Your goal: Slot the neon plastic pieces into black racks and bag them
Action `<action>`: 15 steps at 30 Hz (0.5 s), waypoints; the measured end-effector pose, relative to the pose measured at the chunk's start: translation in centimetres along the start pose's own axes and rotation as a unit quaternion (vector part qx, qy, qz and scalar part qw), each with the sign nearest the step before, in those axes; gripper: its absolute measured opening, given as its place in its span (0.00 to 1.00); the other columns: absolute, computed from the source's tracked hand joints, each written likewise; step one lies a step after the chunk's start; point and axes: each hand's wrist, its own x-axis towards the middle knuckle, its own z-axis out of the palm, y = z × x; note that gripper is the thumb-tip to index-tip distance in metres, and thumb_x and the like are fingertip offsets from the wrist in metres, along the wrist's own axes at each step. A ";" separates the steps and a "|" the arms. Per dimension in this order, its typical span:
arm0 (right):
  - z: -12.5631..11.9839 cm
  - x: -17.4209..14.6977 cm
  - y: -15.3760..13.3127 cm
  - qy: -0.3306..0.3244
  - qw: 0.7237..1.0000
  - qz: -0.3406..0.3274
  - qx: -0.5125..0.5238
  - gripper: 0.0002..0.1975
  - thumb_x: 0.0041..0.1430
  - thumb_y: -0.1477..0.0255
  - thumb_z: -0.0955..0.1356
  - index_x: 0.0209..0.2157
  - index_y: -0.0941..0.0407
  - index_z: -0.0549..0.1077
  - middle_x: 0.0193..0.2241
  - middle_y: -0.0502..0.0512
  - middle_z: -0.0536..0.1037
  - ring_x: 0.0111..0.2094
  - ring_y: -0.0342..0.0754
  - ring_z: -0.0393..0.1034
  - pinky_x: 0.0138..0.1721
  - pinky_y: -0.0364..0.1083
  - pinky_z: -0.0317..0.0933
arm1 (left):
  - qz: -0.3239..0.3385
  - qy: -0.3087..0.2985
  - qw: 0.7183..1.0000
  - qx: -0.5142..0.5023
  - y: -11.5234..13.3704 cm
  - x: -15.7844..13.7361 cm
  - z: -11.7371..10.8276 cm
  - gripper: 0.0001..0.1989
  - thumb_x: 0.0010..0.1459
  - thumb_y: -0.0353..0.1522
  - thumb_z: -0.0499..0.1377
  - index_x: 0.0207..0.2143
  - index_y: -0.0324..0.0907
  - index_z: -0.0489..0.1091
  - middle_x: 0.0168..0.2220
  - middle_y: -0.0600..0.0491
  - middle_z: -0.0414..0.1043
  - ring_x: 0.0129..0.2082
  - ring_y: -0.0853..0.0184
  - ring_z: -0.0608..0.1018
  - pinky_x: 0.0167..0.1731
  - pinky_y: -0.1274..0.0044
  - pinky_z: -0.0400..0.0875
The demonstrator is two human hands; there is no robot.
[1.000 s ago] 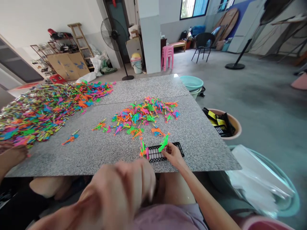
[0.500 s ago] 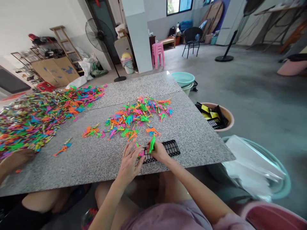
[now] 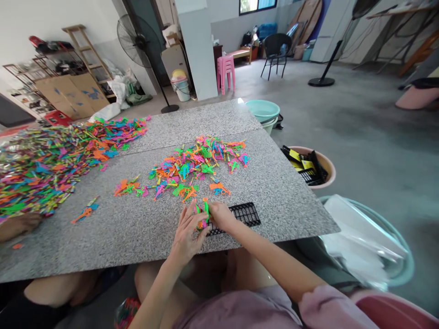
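Note:
A black plastic lattice tray (image 3: 247, 214) lies near the table's front edge. Small coloured plastic toys (image 3: 202, 223), pink, green and orange among them, are bunched at its left end. My left hand (image 3: 185, 230) curls around this bunch, thumb on the near side and fingers on the far side. In my right hand (image 3: 221, 215) is a green plastic toy (image 3: 206, 208), held upright against the bunch; the fingertips are partly hidden. Beyond my hands lies a loose pile of similar toys (image 3: 195, 164), several of them gun-shaped.
A much larger toy heap (image 3: 51, 160) covers the table's left side, with a co-worker's hand (image 3: 20, 226) beside it. Right of the granite-patterned table (image 3: 281, 196) stand a basin of black trays (image 3: 324, 171) and a tub with clear plastic bags (image 3: 363, 242).
My right hand has moved left with the green toy, bringing it to the bunch by my left hand. The view has shifted slightly. My left hand stays around the toys.

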 end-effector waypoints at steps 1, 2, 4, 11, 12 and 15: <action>-0.1 0.2 -0.2 -0.005 1.000 -0.003 -0.012 0.21 0.56 0.77 0.65 0.52 0.58 0.68 0.38 0.61 0.79 0.39 0.52 0.74 0.37 0.44 0.60 | 0.006 0.012 1.000 0.001 -0.1 0.2 -0.1 0.12 0.62 0.29 0.59 0.49 0.45 0.68 0.48 0.50 0.76 0.64 0.55 0.63 0.62 0.55 0.59; -0.2 0.4 -0.5 -0.012 1.000 -0.003 -0.016 0.18 0.56 0.77 0.65 0.50 0.57 0.70 0.37 0.60 0.79 0.38 0.52 0.74 0.36 0.44 0.60 | 0.009 0.024 1.000 0.002 -0.2 0.3 -0.2 0.13 0.61 0.29 0.59 0.48 0.46 0.69 0.46 0.50 0.77 0.63 0.56 0.65 0.61 0.56 0.60; -0.3 0.8 -0.8 -0.026 1.000 0.000 -0.010 0.12 0.57 0.75 0.66 0.43 0.55 0.73 0.34 0.56 0.79 0.38 0.52 0.74 0.36 0.44 0.60 | 0.015 0.033 0.999 0.002 -0.5 0.6 -0.3 0.13 0.60 0.30 0.60 0.48 0.46 0.71 0.46 0.50 0.77 0.60 0.56 0.69 0.59 0.57 0.63; -2.5 2.7 2.9 0.030 0.994 -0.098 -0.048 0.18 0.56 0.82 0.66 0.48 0.56 0.72 0.46 0.58 0.76 0.48 0.51 0.69 0.43 0.45 0.63 | 0.031 -0.036 0.999 -0.017 -1.3 1.0 -1.0 0.09 0.61 0.31 0.59 0.44 0.44 0.72 0.46 0.49 0.78 0.59 0.55 0.70 0.55 0.59 0.70; -3.2 3.3 3.8 0.055 0.989 -0.104 -0.092 0.17 0.58 0.83 0.64 0.48 0.57 0.72 0.49 0.60 0.74 0.50 0.52 0.67 0.45 0.46 0.63 | 0.029 -0.036 0.999 -0.019 -1.2 0.9 -0.9 0.09 0.61 0.30 0.59 0.44 0.44 0.72 0.47 0.49 0.78 0.60 0.55 0.69 0.55 0.59 0.71; -5.1 5.5 5.9 0.056 0.964 -0.139 -0.218 0.14 0.62 0.83 0.61 0.44 0.59 0.74 0.52 0.65 0.72 0.52 0.55 0.65 0.45 0.50 0.64 | 0.022 -0.035 0.999 -0.023 -1.0 0.8 -0.8 0.07 0.61 0.28 0.58 0.42 0.43 0.71 0.48 0.47 0.77 0.62 0.54 0.66 0.55 0.58 0.70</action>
